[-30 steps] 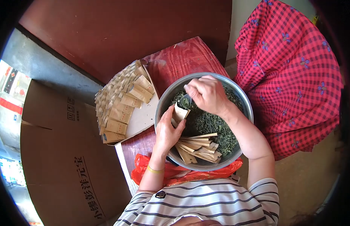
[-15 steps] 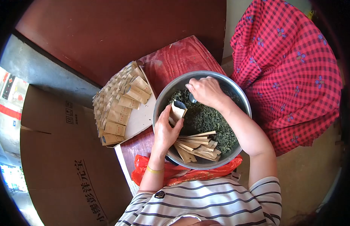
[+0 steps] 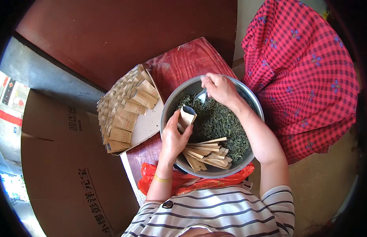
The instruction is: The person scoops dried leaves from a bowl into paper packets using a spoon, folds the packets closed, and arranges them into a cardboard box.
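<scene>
A large metal basin (image 3: 168,103) holds dark green dried leaves (image 3: 225,122) that look like tea. My left hand (image 3: 176,133) is closed around a small brown paper packet (image 3: 187,117), its open mouth tilted up over the basin's left side. In my right hand (image 3: 219,90) is a metal spoon (image 3: 201,96), its bowl down at the leaves just above the packet. Several flat brown packets (image 3: 209,155) lie fanned out inside the basin, at its near side below the packet I hold.
Left of the basin, many brown packets (image 3: 126,106) stand packed on a pale board (image 3: 151,118). Under the basin is a red wooden table (image 3: 187,59) with a red plastic bag (image 3: 148,177) at its near edge. A cardboard box (image 3: 68,166) stands left; red checked cloth (image 3: 298,83) hangs right.
My right hand has turned and shifted slightly, so more of the spoon now shows, its bowl near the leaves. My left hand and its packet have barely moved.
</scene>
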A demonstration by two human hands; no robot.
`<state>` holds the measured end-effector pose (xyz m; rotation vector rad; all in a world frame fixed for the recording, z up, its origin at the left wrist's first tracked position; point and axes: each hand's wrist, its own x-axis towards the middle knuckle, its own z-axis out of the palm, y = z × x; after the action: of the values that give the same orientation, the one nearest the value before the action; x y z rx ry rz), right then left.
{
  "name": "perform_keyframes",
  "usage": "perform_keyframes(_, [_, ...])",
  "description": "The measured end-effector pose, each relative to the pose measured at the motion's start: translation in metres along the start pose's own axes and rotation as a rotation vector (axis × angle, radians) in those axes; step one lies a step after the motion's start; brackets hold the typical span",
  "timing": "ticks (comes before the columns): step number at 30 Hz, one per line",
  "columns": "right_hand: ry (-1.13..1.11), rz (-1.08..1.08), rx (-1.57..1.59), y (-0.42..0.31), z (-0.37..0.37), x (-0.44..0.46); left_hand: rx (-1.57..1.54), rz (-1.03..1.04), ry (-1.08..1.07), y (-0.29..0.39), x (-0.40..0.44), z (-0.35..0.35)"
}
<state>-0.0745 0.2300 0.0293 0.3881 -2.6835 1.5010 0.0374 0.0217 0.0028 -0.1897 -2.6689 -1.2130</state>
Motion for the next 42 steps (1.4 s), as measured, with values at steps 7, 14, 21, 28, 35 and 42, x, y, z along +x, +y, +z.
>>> perform_keyframes(7, [0.288,-0.537,-0.063,-0.023,0.001,-0.011,0.049,-0.002,-0.036,-0.003,0.001,0.000])
perform_keyframes(14, [0.298,-0.908,-0.219,-0.036,0.009,-0.024,0.077,0.025,-0.014,-0.004,0.000,0.000])
perform_keyframes(21, [0.266,-0.472,-0.391,0.004,0.013,-0.005,0.047,0.033,-0.038,-0.005,0.001,0.000])
perform_keyframes(28, [-0.198,-0.060,-0.382,0.026,0.039,-0.003,0.014,0.022,0.016,-0.004,0.001,0.002])
perform_keyframes(35, [-0.104,0.105,-0.058,0.013,0.011,0.005,-0.021,0.000,-0.012,-0.005,0.001,0.001])
perform_keyframes(42, [0.099,-0.101,0.163,-0.011,-0.008,-0.005,0.016,0.002,-0.050,-0.002,0.001,-0.002])
